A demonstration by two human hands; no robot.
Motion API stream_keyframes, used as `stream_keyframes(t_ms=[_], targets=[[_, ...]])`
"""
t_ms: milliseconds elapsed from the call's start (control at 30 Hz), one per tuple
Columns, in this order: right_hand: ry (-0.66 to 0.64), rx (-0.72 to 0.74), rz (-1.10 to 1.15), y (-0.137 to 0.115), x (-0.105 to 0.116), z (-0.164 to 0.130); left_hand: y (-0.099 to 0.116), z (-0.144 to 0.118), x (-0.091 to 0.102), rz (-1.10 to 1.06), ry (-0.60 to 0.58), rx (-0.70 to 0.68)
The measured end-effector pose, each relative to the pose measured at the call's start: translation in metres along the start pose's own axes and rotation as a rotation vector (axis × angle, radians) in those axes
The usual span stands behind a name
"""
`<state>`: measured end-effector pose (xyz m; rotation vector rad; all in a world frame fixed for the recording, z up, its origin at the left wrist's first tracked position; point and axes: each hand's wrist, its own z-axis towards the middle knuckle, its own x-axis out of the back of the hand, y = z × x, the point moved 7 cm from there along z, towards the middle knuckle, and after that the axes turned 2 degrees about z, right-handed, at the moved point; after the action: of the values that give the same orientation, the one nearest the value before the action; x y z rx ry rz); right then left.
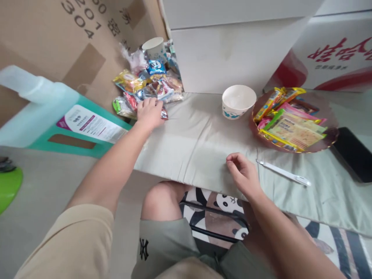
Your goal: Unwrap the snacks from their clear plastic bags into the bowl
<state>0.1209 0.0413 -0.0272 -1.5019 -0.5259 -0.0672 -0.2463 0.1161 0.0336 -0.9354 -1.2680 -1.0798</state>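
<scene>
My left hand [150, 112] lies over the near edge of a heap of snack packets and wrappers [151, 83], with its fingers curled down on a small dark red packet [164, 113]. Most of that packet is hidden under the hand. My right hand [243, 172] rests at the near edge of the cloth-covered table, fingers curled and thumb close to the index finger, with nothing visible in it. Just right of it lies a thin white-handled tool [285, 172], its tip pointing towards the hand. Farther back stands a white paper bowl [238, 101] with a blue pattern.
A pinkish scalloped bowl [293, 149] holds several colourful snack packets, with a black phone [353, 153] beside it. At left stands a large jug of green liquid [87, 124] before a cardboard box [58, 46]. White boxes [221, 58] line the back; a paper cup [154, 48] sits behind the heap.
</scene>
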Motion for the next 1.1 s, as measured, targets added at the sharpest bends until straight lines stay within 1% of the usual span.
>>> stream_keyframes(t_ms=[67, 133, 200, 300, 400, 500, 600, 700, 800, 933, 1000, 1067, 1100], targets=[[-0.021, 0.004, -0.037, -0.001, -0.007, 0.002, 0.004, -0.002, -0.006, 0.038, -0.031, -0.018], [-0.031, 0.019, -0.070, -0.003, -0.012, 0.002, 0.010, -0.005, -0.008, 0.026, -0.018, -0.014], [-0.030, 0.034, -0.093, -0.005, -0.013, 0.002, 0.016, -0.008, -0.006, -0.047, 0.030, -0.021], [-0.031, 0.046, -0.106, -0.006, -0.013, 0.001, 0.017, -0.017, 0.000, -0.243, 0.098, -0.054], [-0.034, 0.052, -0.099, -0.005, -0.010, -0.001, 0.007, -0.027, 0.008, -0.364, 0.108, -0.078], [-0.030, 0.044, -0.097, -0.004, -0.007, -0.003, -0.010, -0.035, 0.019, -0.368, 0.125, -0.074], [-0.027, 0.046, -0.101, -0.004, -0.004, -0.005, -0.028, -0.039, 0.028, -0.377, 0.190, -0.076], [-0.027, 0.061, -0.100, -0.005, -0.002, -0.005, -0.042, -0.040, 0.035, -0.442, 0.261, -0.088], [-0.032, 0.062, -0.099, -0.005, -0.002, -0.006, -0.050, -0.035, 0.041, -0.542, 0.317, -0.085], [-0.028, 0.056, -0.104, -0.004, -0.001, -0.005, -0.058, -0.019, 0.051, -0.694, 0.413, -0.062], [-0.026, 0.059, -0.105, -0.004, 0.000, -0.005, -0.062, -0.012, 0.053, -0.760, 0.417, -0.028], [-0.024, 0.059, -0.107, -0.004, 0.002, -0.005, -0.062, -0.009, 0.055, -0.744, 0.408, -0.016], [-0.021, 0.056, -0.109, -0.003, 0.002, -0.005, -0.059, -0.010, 0.056, -0.670, 0.388, -0.038]])
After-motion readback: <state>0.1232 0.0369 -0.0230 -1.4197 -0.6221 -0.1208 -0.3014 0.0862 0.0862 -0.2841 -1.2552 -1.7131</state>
